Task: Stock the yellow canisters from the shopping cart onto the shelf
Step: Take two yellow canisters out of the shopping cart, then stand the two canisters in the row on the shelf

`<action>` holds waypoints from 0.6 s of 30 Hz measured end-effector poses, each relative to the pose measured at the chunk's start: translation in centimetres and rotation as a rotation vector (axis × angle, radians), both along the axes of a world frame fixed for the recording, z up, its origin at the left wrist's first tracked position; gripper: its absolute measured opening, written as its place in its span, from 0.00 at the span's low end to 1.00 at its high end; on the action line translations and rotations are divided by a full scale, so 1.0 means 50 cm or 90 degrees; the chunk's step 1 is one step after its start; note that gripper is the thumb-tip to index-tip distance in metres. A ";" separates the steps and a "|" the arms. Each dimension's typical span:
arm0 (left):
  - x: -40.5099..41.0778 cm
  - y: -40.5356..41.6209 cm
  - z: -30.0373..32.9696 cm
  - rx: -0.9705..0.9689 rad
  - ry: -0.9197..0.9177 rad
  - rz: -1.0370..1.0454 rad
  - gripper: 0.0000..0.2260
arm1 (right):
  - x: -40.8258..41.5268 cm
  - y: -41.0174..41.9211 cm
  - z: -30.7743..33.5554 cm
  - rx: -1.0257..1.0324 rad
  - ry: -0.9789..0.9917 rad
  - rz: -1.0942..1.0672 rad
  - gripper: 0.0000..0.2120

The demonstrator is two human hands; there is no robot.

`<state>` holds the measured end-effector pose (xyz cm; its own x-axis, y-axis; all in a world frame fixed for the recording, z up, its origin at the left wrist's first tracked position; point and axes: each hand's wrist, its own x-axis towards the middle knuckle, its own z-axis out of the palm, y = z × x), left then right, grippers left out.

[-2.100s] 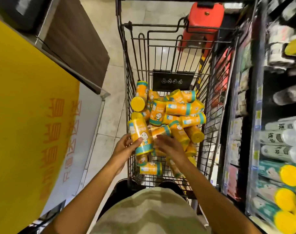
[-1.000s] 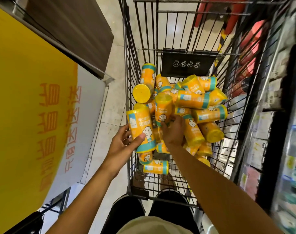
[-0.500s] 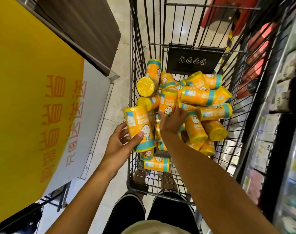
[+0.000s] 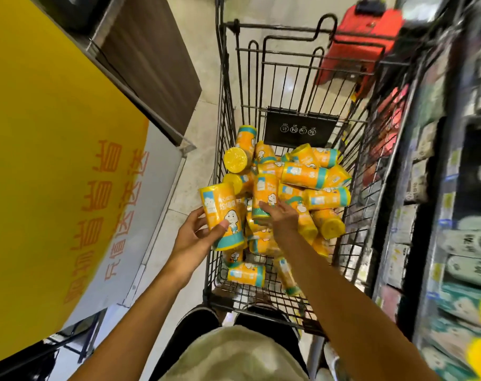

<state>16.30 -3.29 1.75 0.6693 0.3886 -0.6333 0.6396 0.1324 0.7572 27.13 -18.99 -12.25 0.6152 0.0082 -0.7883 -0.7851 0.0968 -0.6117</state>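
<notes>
Presently, item one, risk: your heaped canisters [image 4: 302, 188] lie criss-crossed in the shopping cart [image 4: 225, 111], most on their sides, so pulling one from the middle of the heap could set its neighbours rolling toward the cart's right wall or down onto the wire floor. The canister [image 4: 262, 195] under your right hand [image 4: 281, 218] stands propped among others; lift it at a slant and it may snag on those leaning against it. The canister in your left hand [image 4: 189, 240] sits over the cart's left rim, partly outside the basket; a slack hold there would drop it onto the floor tiles [image 4: 189, 171].

Item two, left hand: fingers curled round the back of the held canister [image 4: 222, 217], thumb pressed across its printed front, canister nearly upright, teal band lowermost.

Item three, right hand: fingers reach round the lower, teal-banded end of the propped canister near the middle of the heap; they appear to clasp it, though how firmly cannot be told.

Item four, stock remaining: many canisters in the cart, two loose ones at the near edge of its floor. The shelf [image 4: 453, 215] runs along the cart's right side, blurred.
</notes>
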 end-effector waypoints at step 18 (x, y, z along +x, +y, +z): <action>-0.074 0.057 0.112 -0.147 -0.060 -0.177 0.25 | -0.299 -0.111 0.344 0.260 -0.035 -0.057 0.21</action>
